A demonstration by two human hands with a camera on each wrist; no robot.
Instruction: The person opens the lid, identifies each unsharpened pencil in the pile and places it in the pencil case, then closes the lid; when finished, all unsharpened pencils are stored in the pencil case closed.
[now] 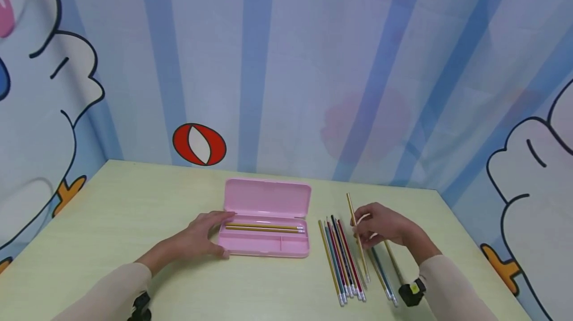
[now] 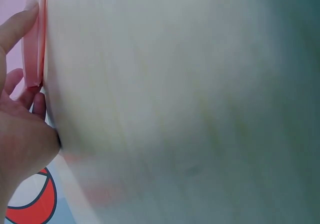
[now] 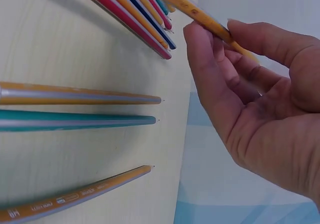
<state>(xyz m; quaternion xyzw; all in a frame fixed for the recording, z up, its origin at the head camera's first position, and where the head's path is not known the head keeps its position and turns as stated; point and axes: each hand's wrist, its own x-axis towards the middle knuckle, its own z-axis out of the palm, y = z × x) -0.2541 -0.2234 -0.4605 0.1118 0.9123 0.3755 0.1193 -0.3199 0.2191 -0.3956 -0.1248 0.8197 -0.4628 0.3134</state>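
A pink pencil case lies with its lid raised, two yellow pencils side by side in its long compartment. My left hand holds the case by its left end, thumb at the front corner and fingers near the hinge. Between thumb and fingers, my right hand pinches a yellow pencil, its eraser end slanting down toward me. Left of that hand lies a row of several pencils in mixed colours. Below it are a yellow pencil, a teal pencil and another yellow pencil.
Everything lies on a pale wooden table. Behind it hangs a blue striped cloth backdrop with cartoon figures at both sides. A black wrist device sits close to the rightmost pencil's eraser end.
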